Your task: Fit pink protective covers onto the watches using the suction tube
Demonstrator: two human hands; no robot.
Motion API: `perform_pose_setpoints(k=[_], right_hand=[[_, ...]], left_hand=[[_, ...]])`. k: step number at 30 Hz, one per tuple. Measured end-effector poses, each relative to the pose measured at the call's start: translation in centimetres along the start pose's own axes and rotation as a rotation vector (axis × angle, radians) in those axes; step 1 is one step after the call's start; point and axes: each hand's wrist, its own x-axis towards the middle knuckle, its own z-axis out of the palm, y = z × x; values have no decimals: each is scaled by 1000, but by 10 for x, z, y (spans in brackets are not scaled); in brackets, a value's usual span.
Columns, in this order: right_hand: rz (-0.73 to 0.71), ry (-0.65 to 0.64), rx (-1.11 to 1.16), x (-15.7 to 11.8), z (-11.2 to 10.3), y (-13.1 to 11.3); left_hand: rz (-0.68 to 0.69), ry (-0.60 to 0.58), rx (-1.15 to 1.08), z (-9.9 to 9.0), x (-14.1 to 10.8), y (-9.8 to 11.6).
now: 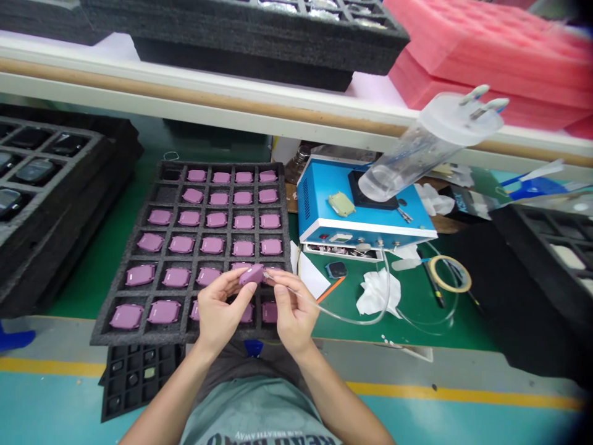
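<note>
My left hand (pixel 218 314) pinches a small purple watch case (pixel 251 274) between thumb and fingers, above a black foam tray (pixel 102 327). In my right hand (pixel 296 314), thumb and fingers close on the end of a clear thin tube (pixel 349 320). The tube's tip is at the case's right side; whether it touches is too small to tell. Rows of similar purple cases (pixel 126 316) fill most of the tray's compartments, and one near the back left is bare. From my right hand the tube loops to a blue machine (pixel 365 232) with a white-edged front.
On the machine stand a clear cylinder (pixel 403 154) and a yellow-green case (pixel 341 204). Crumpled tissue (pixel 378 292), a tape roll (pixel 449 274) and a dark watch case (pixel 336 269) lie to the right. A shelf edge (pixel 208 99) crosses above; stacked foam trays (pixel 60 204) stand left.
</note>
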Motion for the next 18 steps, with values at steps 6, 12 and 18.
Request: perform_pose_setpoints(k=[6, 12, 18], right_hand=[[12, -4, -5, 1, 0, 1], [7, -10, -2, 2, 0, -1], [-6, 1, -30, 2, 1, -2]], left_hand=[[19, 1, -22, 0, 1, -2], [37, 8, -27, 0, 0, -2], [48, -4, -22, -1, 1, -5]])
